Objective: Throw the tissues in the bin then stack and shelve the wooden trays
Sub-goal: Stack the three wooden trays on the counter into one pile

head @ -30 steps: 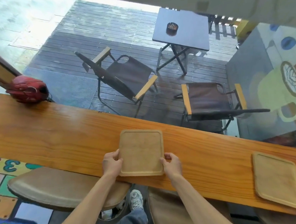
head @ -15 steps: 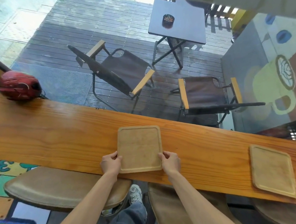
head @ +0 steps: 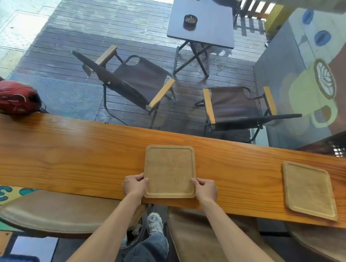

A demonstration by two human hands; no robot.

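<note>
At the near edge of the counter [head: 69, 156], your left hand [head: 134, 186] and right hand [head: 206, 189] pinch the two near corners of a wooden tray [head: 169, 171], thumbs on its rim, fingers curled beneath. It lies flat at twelve o'clock from your hands. Expect it stiff and light, its smooth finish a little slippery; grip the raised rim at opposite sides. It is pale, square, round-cornered and empty. A second tray [head: 309, 191] lies at three o'clock, well apart, overhanging the edge

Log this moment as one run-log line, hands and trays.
left hand: gripping near tray | right hand: gripping same tray | second tray: on counter, untouched
</note>
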